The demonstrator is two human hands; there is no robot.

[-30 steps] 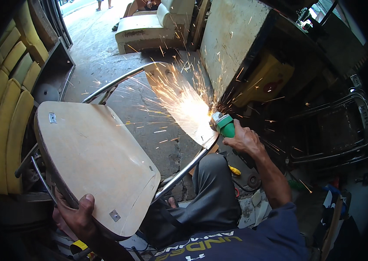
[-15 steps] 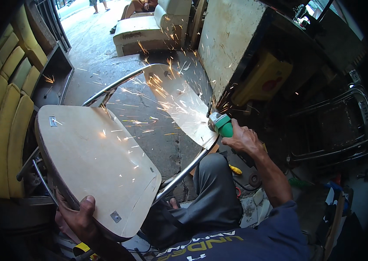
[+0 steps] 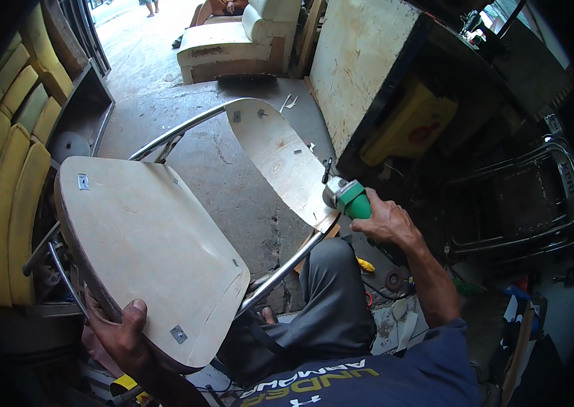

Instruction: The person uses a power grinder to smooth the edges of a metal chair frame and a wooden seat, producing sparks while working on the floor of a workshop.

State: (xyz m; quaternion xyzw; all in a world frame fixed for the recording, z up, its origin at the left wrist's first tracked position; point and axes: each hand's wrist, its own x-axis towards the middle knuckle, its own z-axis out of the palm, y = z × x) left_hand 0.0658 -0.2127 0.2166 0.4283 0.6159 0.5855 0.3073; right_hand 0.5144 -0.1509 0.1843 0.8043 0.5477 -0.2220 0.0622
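A metal-framed chair lies tipped over before me, its plywood seat (image 3: 154, 251) at the left and its curved plywood backrest (image 3: 280, 152) farther off to the right. My left hand (image 3: 120, 332) grips the seat's near edge, thumb on top and fingers hidden underneath. In my right hand (image 3: 389, 217) is a green angle grinder (image 3: 351, 197), its disc at the near right end of the backrest; I cannot tell whether it touches. Small metal plates are set in the seat and backrest. A chrome tube (image 3: 287, 268) joins the two parts beside my knee.
Yellow cushions (image 3: 19, 203) stand along the left. A worn cream sofa seat (image 3: 226, 51) is at the back, with a person partly visible behind. A pale cabinet panel (image 3: 361, 68) rises beyond the grinder. A dark metal frame (image 3: 517, 197), a spare disc (image 3: 394, 279) and a cable lie right.
The bright sparks that sprayed from the grinder across the backrest and seat are gone. The grinder has shifted slightly to the right; my left hand keeps its hold.
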